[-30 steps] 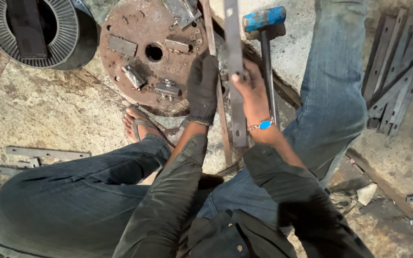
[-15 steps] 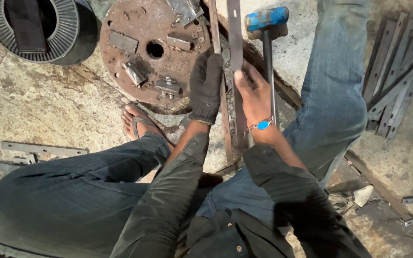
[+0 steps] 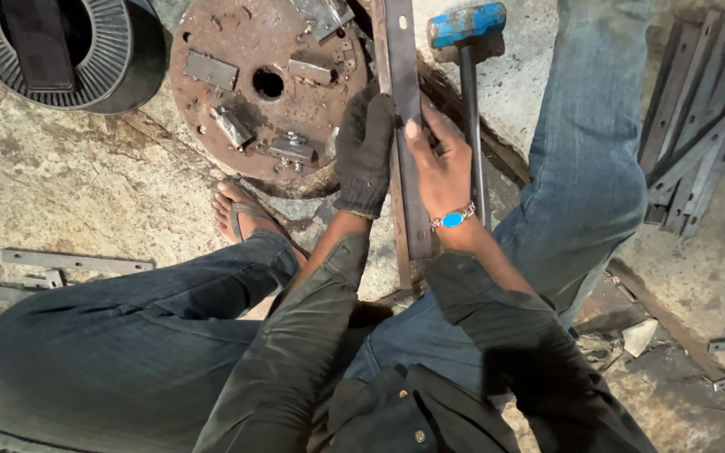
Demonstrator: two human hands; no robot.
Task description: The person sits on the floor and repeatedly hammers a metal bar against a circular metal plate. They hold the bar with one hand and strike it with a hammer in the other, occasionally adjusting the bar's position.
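My left hand (image 3: 363, 151), in a dark glove, grips the left edge of a long flat steel bar (image 3: 404, 75) that runs from the top of the view down between my knees. My bare right hand (image 3: 440, 164), with a bracelet at the wrist, holds the same bar from the right, thumb on its face. A second thin rusty bar lies under it along its left side. Just right of my right hand lies a blue-headed hammer (image 3: 466, 25), its handle pointing toward me.
A rusty round steel plate (image 3: 245, 50) with a centre hole and welded blocks lies left of the bar. A black wire spool (image 3: 111, 59) sits top left. Flat steel strips are stacked at right (image 3: 698, 117) and lie loose at left (image 3: 77, 262). My sandalled foot (image 3: 241, 210) rests below the plate.
Both hands have stayed on the bar and shifted slightly along it; the view has moved a little. Nothing was let go or picked up.
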